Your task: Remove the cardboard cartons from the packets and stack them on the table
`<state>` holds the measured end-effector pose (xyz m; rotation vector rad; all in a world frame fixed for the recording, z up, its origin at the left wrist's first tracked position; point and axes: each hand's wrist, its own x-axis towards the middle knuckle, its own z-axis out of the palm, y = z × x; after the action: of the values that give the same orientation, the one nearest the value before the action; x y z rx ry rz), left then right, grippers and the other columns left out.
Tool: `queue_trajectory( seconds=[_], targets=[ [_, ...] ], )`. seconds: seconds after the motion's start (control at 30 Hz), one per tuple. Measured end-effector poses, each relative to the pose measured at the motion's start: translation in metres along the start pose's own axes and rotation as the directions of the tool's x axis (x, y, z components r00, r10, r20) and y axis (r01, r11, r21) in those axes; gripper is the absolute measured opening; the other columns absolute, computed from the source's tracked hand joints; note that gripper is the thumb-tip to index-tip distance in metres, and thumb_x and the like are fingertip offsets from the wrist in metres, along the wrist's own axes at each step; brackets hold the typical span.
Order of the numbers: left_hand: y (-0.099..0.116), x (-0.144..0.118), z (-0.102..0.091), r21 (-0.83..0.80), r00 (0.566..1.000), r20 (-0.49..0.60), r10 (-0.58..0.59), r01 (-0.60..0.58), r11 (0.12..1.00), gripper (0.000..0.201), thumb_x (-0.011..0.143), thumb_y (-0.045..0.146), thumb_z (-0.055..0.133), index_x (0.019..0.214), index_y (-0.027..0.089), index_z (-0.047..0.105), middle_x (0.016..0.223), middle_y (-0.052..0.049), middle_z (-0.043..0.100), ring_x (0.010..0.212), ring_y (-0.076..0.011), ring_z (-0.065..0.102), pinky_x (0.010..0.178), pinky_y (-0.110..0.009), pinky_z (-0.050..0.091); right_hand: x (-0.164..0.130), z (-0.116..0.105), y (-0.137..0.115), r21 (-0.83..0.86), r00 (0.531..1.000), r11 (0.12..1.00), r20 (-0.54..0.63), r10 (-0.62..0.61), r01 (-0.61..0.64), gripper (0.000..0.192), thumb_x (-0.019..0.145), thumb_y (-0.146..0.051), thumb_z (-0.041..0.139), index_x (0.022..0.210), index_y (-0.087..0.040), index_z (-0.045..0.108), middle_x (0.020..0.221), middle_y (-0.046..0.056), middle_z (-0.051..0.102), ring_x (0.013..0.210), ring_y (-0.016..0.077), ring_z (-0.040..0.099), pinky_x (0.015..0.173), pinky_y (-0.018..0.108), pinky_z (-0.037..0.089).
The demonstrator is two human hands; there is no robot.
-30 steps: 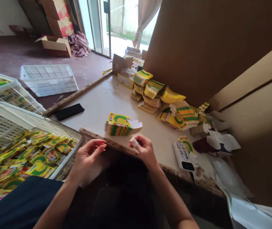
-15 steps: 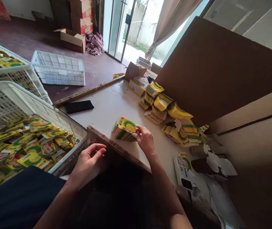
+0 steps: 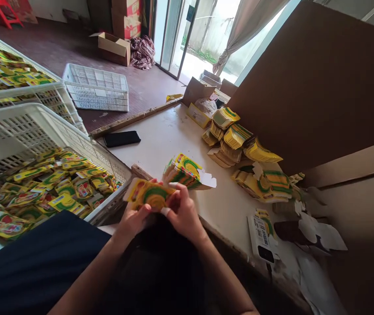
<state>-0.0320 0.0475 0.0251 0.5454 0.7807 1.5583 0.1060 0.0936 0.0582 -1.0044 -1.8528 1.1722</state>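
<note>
Your left hand (image 3: 133, 218) grips the near-left end of a flat yellow and green carton (image 3: 147, 194), fingers curled under it and thumb on top, which keeps the printed face turned up toward you. To your far left, a white crate (image 3: 26, 131) sits against the table edge, within easy reach of that hand, and holds loose packets (image 3: 55, 183) in the same colours; a second crate (image 3: 42, 92) behind it is also filled, though its contents are cut off by the frame. A black phone (image 3: 121, 138) lies face down on the table (image 3: 160, 140), well apart from the work. The carton is held above the table's near edge, just in front of your body, with both hands on it. Your right hand (image 3: 182, 214) closes on its right end, a taped fingertip (image 3: 165, 211) pressed to the lower edge; whether the carton is flat or partly opened cannot be told, since your fingers cover its sides. Just beyond your hands, a stack of cartons (image 3: 187, 171) rests on the table with one white flap sticking out. Further right, bundles of cartons (image 3: 236, 135) are piled against a brown cardboard sheet (image 3: 305, 87), apparently as stock. At the far right, a label card (image 3: 261, 232) and white scraps (image 3: 318, 229) lie in shadow; their detail is unreadable.
</note>
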Motion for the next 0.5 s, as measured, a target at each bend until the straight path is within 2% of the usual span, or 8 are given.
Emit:
queue_trajectory(
  seconds=[0.07, 0.13, 0.2, 0.3, 0.4, 0.5],
  targets=[
    [0.002, -0.002, 0.002, -0.155, 1.000, -0.028, 0.013, -0.017, 0.988, 0.054, 0.066, 0.060, 0.074, 0.106, 0.024, 0.066, 0.114, -0.006, 0.069, 0.105, -0.0253, 0.063, 0.088, -0.037, 0.052, -0.009, 0.017, 0.002, 0.070, 0.998, 0.997, 0.050, 0.025, -0.028, 0.052, 0.069, -0.012, 0.057, 0.116, -0.027, 0.040, 0.072, -0.007, 0.052, 0.056, 0.0102, 0.052, 0.050, 0.021, 0.044],
    [0.006, -0.003, 0.004, -0.228, 0.996, -0.085, 0.028, -0.046, 0.973, 0.050, 0.067, 0.062, 0.072, 0.097, 0.022, 0.069, 0.100, -0.006, 0.072, 0.095, -0.0252, 0.066, 0.083, -0.037, 0.054, -0.017, 0.030, 0.003, 0.134, 0.998, 0.990, 0.051, 0.046, -0.052, 0.051, 0.070, -0.012, 0.055, 0.117, -0.027, 0.040, 0.074, -0.006, 0.055, 0.058, 0.0108, 0.054, 0.053, 0.022, 0.047],
    [0.011, -0.002, 0.005, -0.274, 0.981, -0.181, 0.068, -0.117, 0.955, 0.050, 0.062, 0.063, 0.074, 0.086, 0.019, 0.070, 0.083, -0.005, 0.071, 0.082, -0.0231, 0.067, 0.075, -0.035, 0.055, -0.024, 0.040, 0.002, 0.179, 0.997, 0.982, 0.048, 0.058, -0.065, 0.049, 0.071, -0.012, 0.055, 0.115, -0.027, 0.042, 0.081, -0.004, 0.060, 0.066, 0.0119, 0.059, 0.061, 0.024, 0.051],
    [0.014, 0.001, 0.007, -0.325, 0.938, -0.333, 0.092, -0.206, 0.923, 0.054, 0.056, 0.067, 0.076, 0.075, 0.017, 0.066, 0.069, -0.001, 0.063, 0.068, -0.0170, 0.063, 0.068, -0.030, 0.054, -0.031, 0.048, 0.001, 0.241, 0.994, 0.966, 0.075, 0.078, -0.094, 0.043, 0.072, -0.015, 0.060, 0.111, -0.027, 0.048, 0.089, -0.001, 0.063, 0.076, 0.0136, 0.061, 0.070, 0.027, 0.052],
    [0.011, 0.004, 0.008, -0.296, 0.892, -0.442, 0.094, -0.244, 0.923, 0.060, 0.051, 0.073, 0.074, 0.068, 0.018, 0.058, 0.059, 0.004, 0.053, 0.056, -0.0108, 0.054, 0.058, -0.024, 0.050, -0.034, 0.052, 0.006, 0.253, 0.985, 0.958, 0.133, 0.106, -0.138, 0.040, 0.072, -0.021, 0.069, 0.109, -0.025, 0.056, 0.086, 0.000, 0.062, 0.074, 0.0138, 0.058, 0.066, 0.026, 0.051],
    [0.004, 0.004, 0.008, -0.139, 0.852, -0.498, 0.163, -0.265, 0.954, 0.063, 0.049, 0.076, 0.073, 0.067, 0.019, 0.053, 0.059, 0.005, 0.049, 0.051, -0.0084, 0.047, 0.053, -0.021, 0.045, -0.032, 0.053, 0.015, 0.233, 0.984, 0.963, 0.146, 0.100, -0.133, 0.041, 0.068, -0.023, 0.074, 0.107, -0.023, 0.059, 0.080, -0.002, 0.059, 0.068, 0.0125, 0.053, 0.061, 0.024, 0.047]
  ],
)
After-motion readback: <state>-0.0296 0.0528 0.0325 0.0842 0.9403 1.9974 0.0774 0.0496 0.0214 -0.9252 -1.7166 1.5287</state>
